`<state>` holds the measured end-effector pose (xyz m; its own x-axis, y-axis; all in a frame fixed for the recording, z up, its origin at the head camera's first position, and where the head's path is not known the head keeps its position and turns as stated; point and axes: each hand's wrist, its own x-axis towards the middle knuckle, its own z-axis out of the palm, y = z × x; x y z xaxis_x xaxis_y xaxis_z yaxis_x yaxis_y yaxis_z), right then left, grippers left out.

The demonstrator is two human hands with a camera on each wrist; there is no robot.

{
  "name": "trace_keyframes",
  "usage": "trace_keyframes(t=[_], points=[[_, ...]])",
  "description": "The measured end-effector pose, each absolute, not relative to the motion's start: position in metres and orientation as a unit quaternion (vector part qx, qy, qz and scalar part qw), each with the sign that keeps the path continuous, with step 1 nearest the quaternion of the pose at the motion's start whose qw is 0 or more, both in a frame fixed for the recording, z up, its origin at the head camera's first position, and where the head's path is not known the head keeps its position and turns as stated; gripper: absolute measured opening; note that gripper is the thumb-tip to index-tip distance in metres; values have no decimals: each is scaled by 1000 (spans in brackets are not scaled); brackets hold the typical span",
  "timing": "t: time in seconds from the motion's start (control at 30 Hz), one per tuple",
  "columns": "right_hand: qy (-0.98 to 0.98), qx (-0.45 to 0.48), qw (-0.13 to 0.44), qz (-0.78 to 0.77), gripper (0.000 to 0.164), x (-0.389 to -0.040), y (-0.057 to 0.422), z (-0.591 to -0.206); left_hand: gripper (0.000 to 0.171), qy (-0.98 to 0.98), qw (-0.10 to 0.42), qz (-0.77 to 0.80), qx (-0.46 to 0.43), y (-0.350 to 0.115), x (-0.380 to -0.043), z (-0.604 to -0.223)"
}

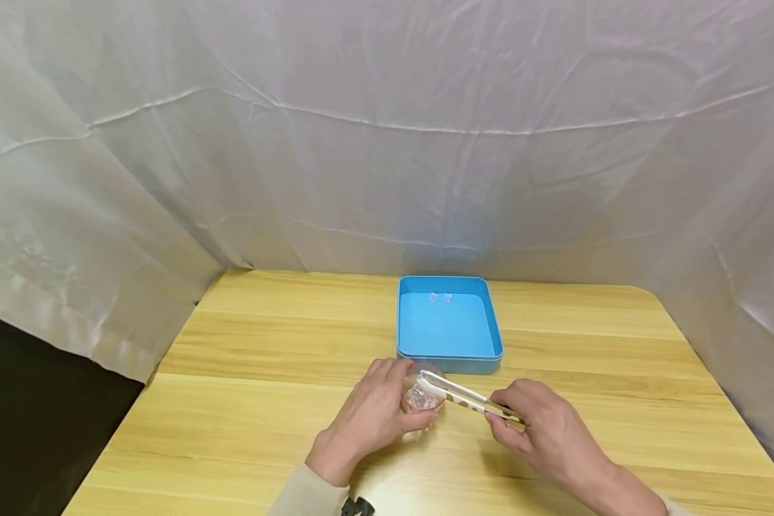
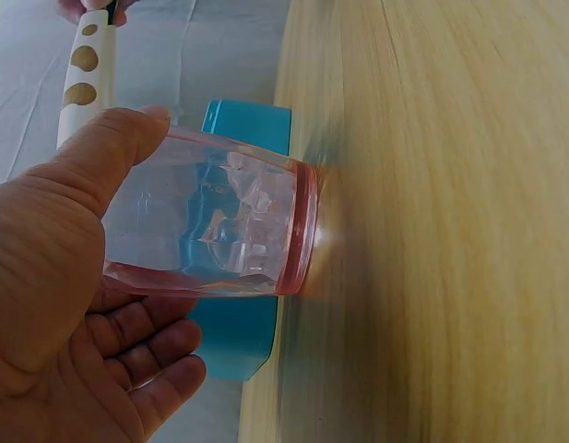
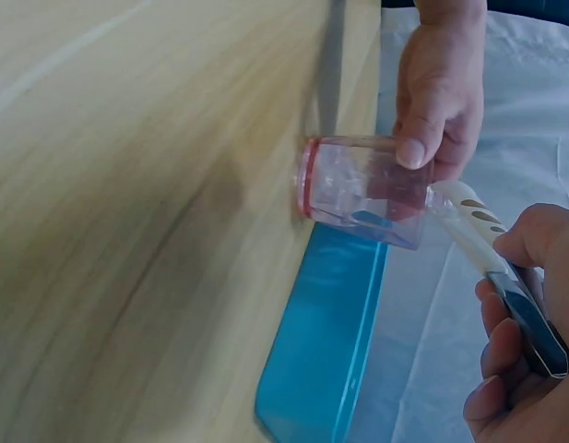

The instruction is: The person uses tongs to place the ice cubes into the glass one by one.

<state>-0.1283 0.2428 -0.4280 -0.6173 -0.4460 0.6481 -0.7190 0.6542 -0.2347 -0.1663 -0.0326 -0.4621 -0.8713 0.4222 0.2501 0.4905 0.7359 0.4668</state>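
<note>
My left hand (image 1: 375, 408) grips a clear pink-tinted plastic cup (image 2: 196, 217), which stands upright on the table. Thumb and index finger go around its upper part, while the other fingers show loosely bent. Several clear ice-like cubes (image 2: 256, 217) lie at the bottom of the cup. Between the thumb and fingers of my right hand (image 1: 548, 426) is a pair of white tongs (image 1: 467, 399) with brown spots. Their tips are at the cup's mouth; whether they pinch a cube I cannot tell.
Just behind the cup sits a shallow blue tray (image 1: 448, 357) on the wooden table (image 1: 264, 416). Two small clear cubes (image 1: 441, 297) lie near its far wall. Pale fabric (image 1: 387, 179) hangs behind and beside the table.
</note>
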Motion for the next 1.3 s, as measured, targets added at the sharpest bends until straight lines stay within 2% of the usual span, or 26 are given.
trace_keyframes(t=[0.27,0.57,1.3], points=[[-868,333,272,247,35,-128,244,-434,69,-928,65,-269,-248,-33,-167,-461],[-876,324,261,244,4,-128,245,-436,65,-928,65,-271,-248,-33,-168,-461],[-881,311,250,254,19,-126,243,-439,60,-928,43,-284,-237,-32,-167,-461]])
